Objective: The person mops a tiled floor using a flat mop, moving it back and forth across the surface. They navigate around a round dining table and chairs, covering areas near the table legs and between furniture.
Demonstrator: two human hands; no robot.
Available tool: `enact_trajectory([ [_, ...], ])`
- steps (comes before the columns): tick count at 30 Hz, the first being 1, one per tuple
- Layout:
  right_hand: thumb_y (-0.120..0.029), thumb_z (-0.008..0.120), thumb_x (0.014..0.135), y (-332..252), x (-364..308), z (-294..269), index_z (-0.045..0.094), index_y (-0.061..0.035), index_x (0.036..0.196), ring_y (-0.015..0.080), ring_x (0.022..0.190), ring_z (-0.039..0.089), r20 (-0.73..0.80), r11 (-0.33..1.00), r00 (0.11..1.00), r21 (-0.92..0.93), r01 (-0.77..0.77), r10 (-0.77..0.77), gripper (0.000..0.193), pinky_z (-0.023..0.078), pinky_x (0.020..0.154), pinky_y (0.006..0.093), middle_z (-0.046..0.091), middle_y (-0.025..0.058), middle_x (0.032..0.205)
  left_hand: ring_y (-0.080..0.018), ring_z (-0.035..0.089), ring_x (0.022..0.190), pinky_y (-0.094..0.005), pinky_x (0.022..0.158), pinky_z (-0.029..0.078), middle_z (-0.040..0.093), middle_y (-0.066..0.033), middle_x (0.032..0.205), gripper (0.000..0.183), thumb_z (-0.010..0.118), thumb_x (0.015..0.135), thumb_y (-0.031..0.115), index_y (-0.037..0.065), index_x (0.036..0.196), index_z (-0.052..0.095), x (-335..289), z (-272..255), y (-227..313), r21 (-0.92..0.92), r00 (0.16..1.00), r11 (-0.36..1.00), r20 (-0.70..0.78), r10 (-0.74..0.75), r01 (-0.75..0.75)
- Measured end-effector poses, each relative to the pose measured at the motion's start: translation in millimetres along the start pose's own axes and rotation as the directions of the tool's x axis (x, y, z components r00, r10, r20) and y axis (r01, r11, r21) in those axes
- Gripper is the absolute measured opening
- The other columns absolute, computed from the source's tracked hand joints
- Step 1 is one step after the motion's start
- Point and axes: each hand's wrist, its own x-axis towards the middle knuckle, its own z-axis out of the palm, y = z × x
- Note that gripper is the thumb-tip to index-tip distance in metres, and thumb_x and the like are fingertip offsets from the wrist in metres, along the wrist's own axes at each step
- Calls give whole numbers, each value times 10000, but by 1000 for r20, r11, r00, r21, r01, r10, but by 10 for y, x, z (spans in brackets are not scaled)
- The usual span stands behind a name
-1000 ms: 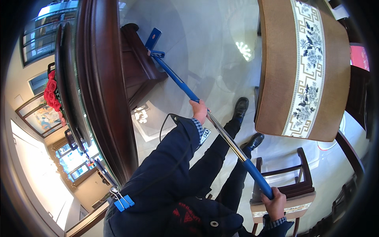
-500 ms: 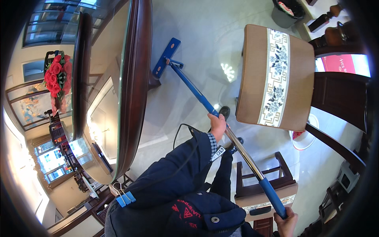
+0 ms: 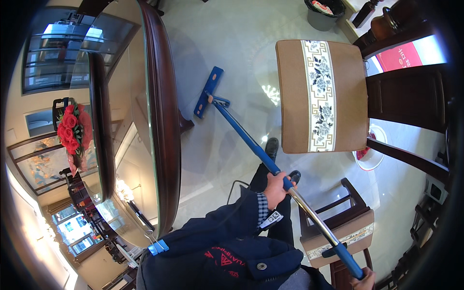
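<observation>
Both hands, left hand [image 3: 276,187] and right hand [image 3: 366,279], grip one blue flat mop [image 3: 251,143], its head on the floor [image 3: 227,58] at eleven o'clock, beside one glass tabletop [image 3: 126,121] and two chairs.

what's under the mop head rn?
Glossy pale floor lies all around the blue mop head, which sits flat beside the table. The patch directly beneath it is covered, so dirt or wetness there cannot be seen.

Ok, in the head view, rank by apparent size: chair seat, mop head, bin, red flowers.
1. chair seat, by far the largest.
2. red flowers.
3. mop head and bin look about alike; the bin is cut by the edge and farther off, so unranked.
</observation>
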Motion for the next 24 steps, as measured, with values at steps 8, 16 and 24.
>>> enact_trajectory([
  [8,-249,685,683,-1888,1114,1076,565,-20,791,354,598,587,-36,820,844,218,529,-534,280,467,533,408,566,186,603,-206,474,405,-343,361,431,441,-70,529,159,480,852,151,40,773,397,1159,-82,2333,99,741,734,77,668,-672],
  [16,-280,622,727,-3766,1720,1332,564,-10,870,358,604,586,-102,705,754,294,646,-649,312,475,569,418,589,196,643,-199,511,553,-336,465,478,477,-93,733,149,456,874,108,67,965,345,1840,50,4252,403,700,620,78,710,-674],
  [24,-212,596,771,-4006,1611,1544,386,-78,1246,365,677,590,-78,632,700,368,682,-710,536,463,605,423,603,191,762,-216,496,577,-353,445,453,424,-124,818,268,426,870,110,85,1046,226,1781,55,4034,653,746,587,-49,664,-479],
])
